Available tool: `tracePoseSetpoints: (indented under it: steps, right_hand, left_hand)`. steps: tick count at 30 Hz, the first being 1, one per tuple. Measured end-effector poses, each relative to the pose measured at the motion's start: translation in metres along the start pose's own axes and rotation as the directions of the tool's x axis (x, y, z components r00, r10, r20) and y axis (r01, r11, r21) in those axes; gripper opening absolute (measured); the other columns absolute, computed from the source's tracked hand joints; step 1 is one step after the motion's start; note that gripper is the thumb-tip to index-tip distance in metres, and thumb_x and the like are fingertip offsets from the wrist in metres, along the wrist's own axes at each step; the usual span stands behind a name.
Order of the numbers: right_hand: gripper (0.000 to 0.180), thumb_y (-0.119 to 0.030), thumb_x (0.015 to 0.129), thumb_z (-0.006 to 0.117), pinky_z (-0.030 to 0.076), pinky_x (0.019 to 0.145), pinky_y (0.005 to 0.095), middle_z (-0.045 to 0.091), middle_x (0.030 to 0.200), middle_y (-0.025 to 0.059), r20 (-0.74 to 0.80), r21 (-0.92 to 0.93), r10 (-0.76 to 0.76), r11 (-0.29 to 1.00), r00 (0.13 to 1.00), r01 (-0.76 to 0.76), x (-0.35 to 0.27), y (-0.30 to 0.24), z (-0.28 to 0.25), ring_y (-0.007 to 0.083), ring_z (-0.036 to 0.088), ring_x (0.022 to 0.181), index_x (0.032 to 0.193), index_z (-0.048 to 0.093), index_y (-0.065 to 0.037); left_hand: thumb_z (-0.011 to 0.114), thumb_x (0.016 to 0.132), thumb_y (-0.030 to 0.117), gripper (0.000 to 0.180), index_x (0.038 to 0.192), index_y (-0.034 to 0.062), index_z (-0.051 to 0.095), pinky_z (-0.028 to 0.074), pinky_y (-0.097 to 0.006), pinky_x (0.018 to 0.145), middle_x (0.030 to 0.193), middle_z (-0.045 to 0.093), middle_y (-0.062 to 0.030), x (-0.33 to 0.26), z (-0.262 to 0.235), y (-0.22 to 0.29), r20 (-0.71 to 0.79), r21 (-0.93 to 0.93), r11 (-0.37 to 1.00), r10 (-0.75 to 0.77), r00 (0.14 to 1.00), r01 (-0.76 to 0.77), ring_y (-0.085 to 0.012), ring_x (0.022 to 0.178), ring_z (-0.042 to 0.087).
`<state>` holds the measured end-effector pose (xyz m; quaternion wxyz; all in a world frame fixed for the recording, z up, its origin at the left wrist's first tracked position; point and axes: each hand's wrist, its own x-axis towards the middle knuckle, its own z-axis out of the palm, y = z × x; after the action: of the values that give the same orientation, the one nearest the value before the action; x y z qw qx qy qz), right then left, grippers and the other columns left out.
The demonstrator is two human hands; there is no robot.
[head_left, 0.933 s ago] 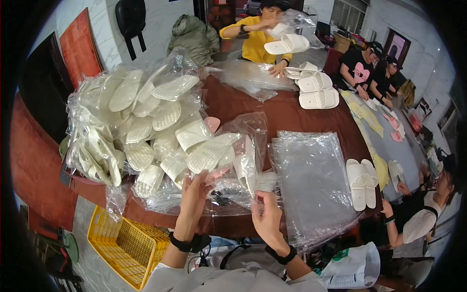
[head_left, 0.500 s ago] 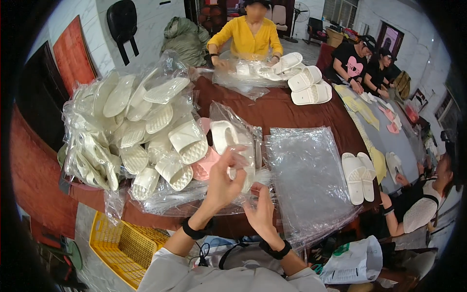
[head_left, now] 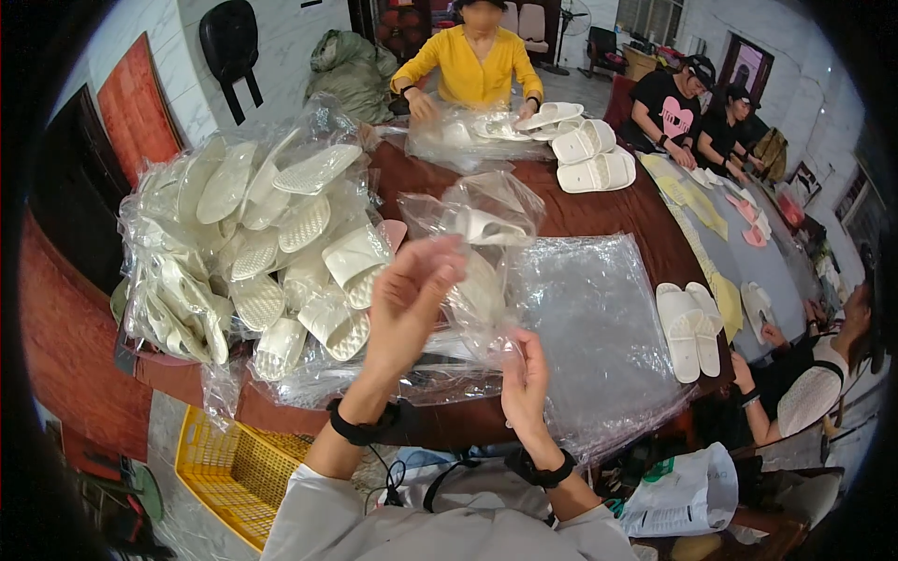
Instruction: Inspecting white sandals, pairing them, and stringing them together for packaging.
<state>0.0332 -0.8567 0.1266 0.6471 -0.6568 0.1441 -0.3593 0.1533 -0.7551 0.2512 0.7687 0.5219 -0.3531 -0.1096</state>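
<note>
A clear plastic bag (head_left: 505, 192) with white slippers (head_left: 482, 285) in it is tilted above the near edge of the table, right of the slipper heap. My right hand (head_left: 527, 388) is closed, pinching the bag's lower corner between thumb and fingers. Just left of the bag, my left hand (head_left: 404, 299) is open, thumb apart from its bent fingers, close against the plastic. Whether its fingertips touch the film is blurred. Beside the bag, a stack of flat clear bags (head_left: 589, 318) lies on the brown tablecloth (head_left: 594, 213).
Bagged white slippers (head_left: 253, 215) are heaped at the left. A loose white pair (head_left: 690, 332) lies at the right edge, more slippers (head_left: 596, 159) at the far side. A person in yellow (head_left: 477, 65) handles plastic opposite. A yellow crate (head_left: 229, 472) stands below the table.
The bagged slippers have shifted right and tilted, and the bag has puffed up. My left hand has opened from a pinch and moved left; my right hand has moved slightly right.
</note>
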Motion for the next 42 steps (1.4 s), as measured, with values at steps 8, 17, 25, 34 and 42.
tracePoseSetpoints:
  steps: [8,17,25,34,42]
  right_hand:
    - [0.040,0.001,0.089,0.057,0.043,0.099,0.0317,0.049,0.133,0.0145,0.237,0.149,-0.189,0.976,0.953,0.156,0.001,-0.028,0.015,0.0226,0.047,0.125,0.129,0.051,0.000]
    - [0.051,-0.013,0.085,0.066,0.035,0.102,0.0496,0.041,0.133,0.0256,0.309,-0.483,-0.206,0.807,0.928,0.340,-0.013,-0.010,0.005,0.0445,0.038,0.127,0.130,0.045,-0.002]
    - [0.062,-0.027,0.087,0.059,0.022,0.104,0.0648,0.032,0.138,0.0342,0.121,-0.902,0.035,0.420,0.992,0.096,0.001,0.035,-0.032,0.0544,0.024,0.131,0.136,0.037,0.004]
    - [0.066,-0.039,0.090,0.054,0.019,0.105,0.0665,0.032,0.140,0.0331,0.089,-0.926,0.117,0.377,0.989,0.038,0.050,0.065,-0.041,0.0536,0.022,0.133,0.137,0.037,0.003]
    - [0.055,-0.029,0.087,0.060,0.026,0.103,0.0601,0.041,0.130,0.0290,0.181,-0.869,-0.151,0.438,0.972,0.229,0.034,0.023,-0.016,0.0504,0.034,0.125,0.130,0.044,0.002]
  left_hand:
    - [0.054,0.093,0.003,0.036,0.129,0.0014,0.050,0.052,-0.027,0.084,0.114,0.061,-0.0075,0.005,-0.065,-0.001,-0.354,-0.364,0.931,-0.116,0.928,-0.022,-0.0129,0.090,0.061]
    - [0.058,0.092,0.005,0.037,0.128,0.0002,0.048,0.051,-0.028,0.083,0.109,0.063,-0.0071,0.007,-0.094,0.002,-0.505,-0.342,0.938,-0.132,0.853,-0.057,-0.0118,0.086,0.061]
    - [0.055,0.096,0.015,0.032,0.124,0.0005,0.055,0.048,-0.029,0.088,0.116,0.062,-0.0101,-0.017,-0.099,-0.019,-0.407,-0.190,0.981,-0.117,0.906,0.041,-0.0149,0.099,0.059]
    - [0.050,0.099,0.020,0.031,0.123,0.0027,0.057,0.047,-0.035,0.092,0.116,0.062,-0.0134,-0.012,-0.096,-0.007,-0.284,-0.180,0.984,-0.072,0.956,0.021,-0.0201,0.105,0.060]
    - [0.049,0.100,0.022,0.033,0.126,0.0030,0.054,0.047,-0.035,0.091,0.122,0.060,-0.0127,0.009,-0.096,-0.004,-0.279,-0.193,0.980,-0.111,0.954,0.057,-0.0207,0.104,0.060]
